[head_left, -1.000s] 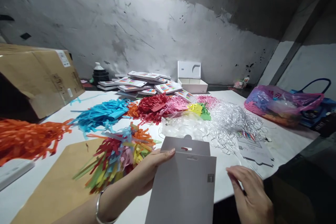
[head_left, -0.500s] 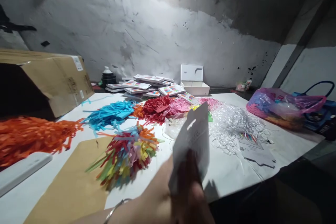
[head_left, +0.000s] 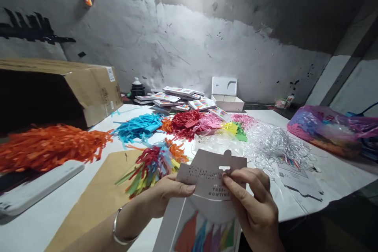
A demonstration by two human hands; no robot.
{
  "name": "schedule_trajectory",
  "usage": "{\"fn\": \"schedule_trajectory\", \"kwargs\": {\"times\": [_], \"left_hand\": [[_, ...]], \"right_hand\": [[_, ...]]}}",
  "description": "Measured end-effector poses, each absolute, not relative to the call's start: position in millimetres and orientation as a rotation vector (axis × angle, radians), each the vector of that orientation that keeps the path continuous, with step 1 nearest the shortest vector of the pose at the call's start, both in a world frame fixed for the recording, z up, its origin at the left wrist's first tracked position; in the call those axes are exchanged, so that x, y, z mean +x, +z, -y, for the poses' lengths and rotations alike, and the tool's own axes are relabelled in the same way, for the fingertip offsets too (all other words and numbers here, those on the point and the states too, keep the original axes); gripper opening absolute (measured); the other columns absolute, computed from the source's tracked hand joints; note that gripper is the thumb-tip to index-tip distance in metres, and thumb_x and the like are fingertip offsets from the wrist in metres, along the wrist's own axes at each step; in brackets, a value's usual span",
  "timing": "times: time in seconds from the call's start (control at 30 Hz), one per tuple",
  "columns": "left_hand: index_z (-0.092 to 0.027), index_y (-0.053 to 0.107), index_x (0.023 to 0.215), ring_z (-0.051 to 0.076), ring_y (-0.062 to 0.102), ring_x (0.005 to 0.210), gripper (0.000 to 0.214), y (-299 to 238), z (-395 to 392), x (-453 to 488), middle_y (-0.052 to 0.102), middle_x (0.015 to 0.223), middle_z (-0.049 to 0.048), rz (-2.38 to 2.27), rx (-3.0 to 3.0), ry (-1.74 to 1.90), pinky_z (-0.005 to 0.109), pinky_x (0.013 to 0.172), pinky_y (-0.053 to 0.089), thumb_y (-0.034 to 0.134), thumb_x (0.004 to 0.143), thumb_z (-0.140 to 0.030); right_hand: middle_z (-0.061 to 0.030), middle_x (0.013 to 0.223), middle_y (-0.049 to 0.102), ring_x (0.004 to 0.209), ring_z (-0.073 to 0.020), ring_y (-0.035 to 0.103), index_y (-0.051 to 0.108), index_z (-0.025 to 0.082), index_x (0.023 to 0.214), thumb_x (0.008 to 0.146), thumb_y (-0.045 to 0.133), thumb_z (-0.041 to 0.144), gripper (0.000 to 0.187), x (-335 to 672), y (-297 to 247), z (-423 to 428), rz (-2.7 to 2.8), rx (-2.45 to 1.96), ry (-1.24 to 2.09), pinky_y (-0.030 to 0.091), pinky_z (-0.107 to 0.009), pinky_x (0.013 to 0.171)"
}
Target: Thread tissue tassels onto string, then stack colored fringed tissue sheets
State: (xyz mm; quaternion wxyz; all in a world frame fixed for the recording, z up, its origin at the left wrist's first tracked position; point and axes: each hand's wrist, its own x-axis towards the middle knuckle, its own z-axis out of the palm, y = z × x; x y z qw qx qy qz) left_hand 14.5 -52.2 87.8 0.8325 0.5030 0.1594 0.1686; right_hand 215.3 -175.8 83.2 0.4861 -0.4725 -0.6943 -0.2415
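Note:
Low in the middle, I hold a printed packaging box (head_left: 203, 212) lettered "Tassel Bunting", with tassels pictured on its front and a hang slot in its top flap. My left hand (head_left: 165, 195) grips its upper left edge, thumb on the front and fingers hidden behind. At the upper right, my right hand (head_left: 256, 201) pinches the card just below the slot. Just beyond, a multicoloured bundle of paper tassels (head_left: 153, 169) lies partly on a brown paper sheet (head_left: 100, 189). The lower end of the box runs out of view.
Orange tassels (head_left: 53, 147), blue tassels (head_left: 138, 126) and red tassels (head_left: 186, 124) lie across the white table. Clear strands (head_left: 268, 141) heap on the right. Behind are a pile of printed boxes (head_left: 177, 98), an open white box (head_left: 227, 102) and a large carton (head_left: 97, 98).
The packaging box has turned from nearly edge-on to face me and come lower. My right hand now shows at its upper right. The view has swung somewhat left.

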Motion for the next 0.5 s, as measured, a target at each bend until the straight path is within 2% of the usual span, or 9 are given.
{"fn": "schedule_trajectory", "kwargs": {"times": [0.23,0.4,0.5], "left_hand": [[-0.015,0.082,0.101,0.034,0.070,0.109,0.042,76.0,50.1,17.5,0.080,0.102,0.0114,-0.239,1.045,0.266,0.038,0.094,0.051,0.088,0.066,-0.038],[-0.016,0.080,0.107,0.033,0.071,0.106,0.048,76.0,53.8,17.2,0.080,0.103,0.0109,-0.297,1.032,0.265,0.036,0.092,0.051,0.089,0.065,-0.037],[-0.016,0.080,0.109,0.032,0.072,0.103,0.048,76.3,56.2,18.2,0.080,0.103,0.0112,-0.337,1.011,0.295,0.036,0.091,0.052,0.089,0.065,-0.034]], "right_hand": [[-0.0036,0.093,0.065,0.089,-0.0177,0.059,0.068,0.023,0.106,0.093,0.064,0.008,0.021,221.3,86.3,176.1,1.733,-1.157,-0.188,0.051,-0.029,0.075],[-0.0050,0.096,0.064,0.090,-0.0180,0.057,0.064,0.021,0.101,0.095,0.057,0.007,0.017,213.2,71.8,171.9,1.712,-1.180,-0.250,0.048,-0.031,0.081],[-0.0054,0.100,0.062,0.093,-0.0181,0.058,0.060,0.023,0.100,0.100,0.049,0.014,0.014,207.8,59.3,172.1,1.513,-1.189,-0.218,0.048,-0.031,0.084]]}}
